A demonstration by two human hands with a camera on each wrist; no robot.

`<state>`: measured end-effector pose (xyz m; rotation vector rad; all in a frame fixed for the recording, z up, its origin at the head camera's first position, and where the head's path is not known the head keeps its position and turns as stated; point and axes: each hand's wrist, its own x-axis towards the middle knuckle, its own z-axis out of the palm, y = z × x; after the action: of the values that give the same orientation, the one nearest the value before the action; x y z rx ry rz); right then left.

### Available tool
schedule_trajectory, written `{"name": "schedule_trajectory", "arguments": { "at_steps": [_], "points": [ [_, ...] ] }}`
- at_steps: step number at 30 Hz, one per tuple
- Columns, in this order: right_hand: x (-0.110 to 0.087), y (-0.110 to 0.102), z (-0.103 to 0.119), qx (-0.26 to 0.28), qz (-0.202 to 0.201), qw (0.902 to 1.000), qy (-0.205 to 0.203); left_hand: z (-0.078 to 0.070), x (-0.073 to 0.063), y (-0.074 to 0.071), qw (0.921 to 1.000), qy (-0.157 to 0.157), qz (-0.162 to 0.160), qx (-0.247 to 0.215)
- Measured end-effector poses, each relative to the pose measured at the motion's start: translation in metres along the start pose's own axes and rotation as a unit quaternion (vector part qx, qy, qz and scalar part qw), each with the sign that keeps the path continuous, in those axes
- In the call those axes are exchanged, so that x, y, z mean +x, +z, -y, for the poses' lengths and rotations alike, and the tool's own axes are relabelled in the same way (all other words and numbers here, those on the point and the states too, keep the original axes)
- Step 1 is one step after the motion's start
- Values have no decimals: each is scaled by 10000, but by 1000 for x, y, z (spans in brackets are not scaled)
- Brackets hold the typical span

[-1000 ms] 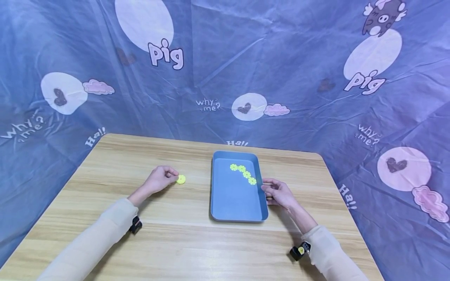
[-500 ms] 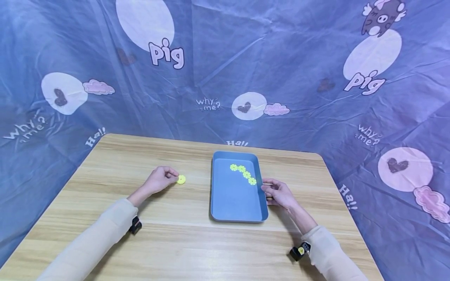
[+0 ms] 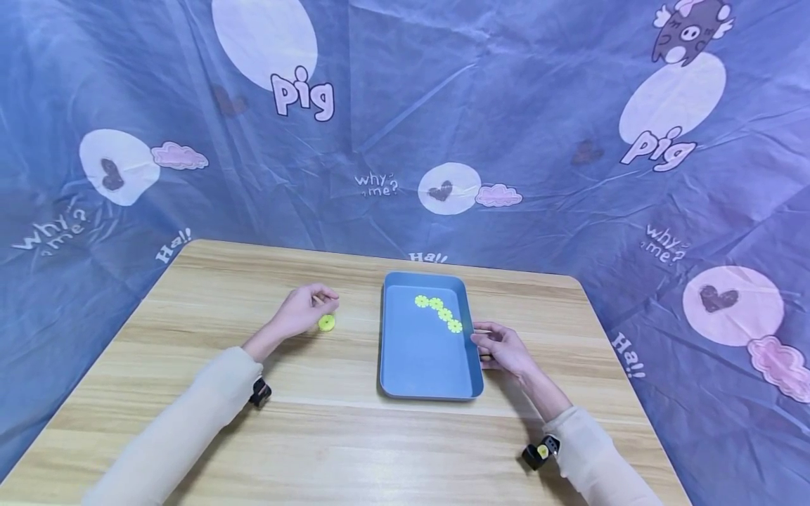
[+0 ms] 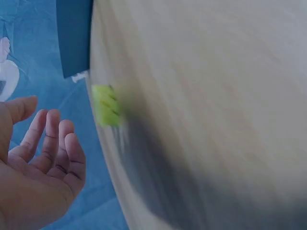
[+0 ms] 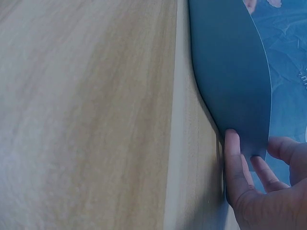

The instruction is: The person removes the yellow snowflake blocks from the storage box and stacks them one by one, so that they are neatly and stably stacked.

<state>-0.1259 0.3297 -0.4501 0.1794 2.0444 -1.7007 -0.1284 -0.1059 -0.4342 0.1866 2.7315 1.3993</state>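
My left hand (image 3: 306,309) is held just above a yellow notched disc (image 3: 326,322) on the table. In the left wrist view the thumb and fingers (image 4: 50,143) stand apart with nothing between them, and the disc looks thick, like a small stack (image 4: 106,105). A blue rectangular tray (image 3: 430,365) lies to the right, with several yellow flower-shaped discs (image 3: 445,315) in a slanting row inside it. My right hand (image 3: 504,348) holds the tray's right side, thumb at the rim and fingers (image 5: 232,153) against the outer wall.
The wooden table (image 3: 354,450) ends at a blue printed cloth (image 3: 380,126) behind and at both sides. Black wrist cameras sit below each sleeve, the left one (image 3: 260,392) and the right one (image 3: 538,453).
My left hand has let go of the yellow disc and moved up and slightly right, away from it. The disc, the tray and my right hand stay in place.
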Motion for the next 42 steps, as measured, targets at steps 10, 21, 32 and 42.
{"name": "schedule_trajectory", "arguments": {
  "at_steps": [10, 21, 32, 42],
  "points": [
    [-1, -1, -1, -51, 84, 9999, -51, -28, 20, 33, 9981, 569, -27, -227],
    [1, -1, -1, -73, -5, 10000, -27, -51, 42, 67, 9943, 1000, 327, -150],
    [1, 0, -2, -88, -1, 10000, -13, -62, 61, 95, 9776, 1688, 542, 1138],
    [-1, 1, -1, -46, -24, 10000, 38, -67, 78, 112, 9507, 1754, 861, 2408]
  ]
}}
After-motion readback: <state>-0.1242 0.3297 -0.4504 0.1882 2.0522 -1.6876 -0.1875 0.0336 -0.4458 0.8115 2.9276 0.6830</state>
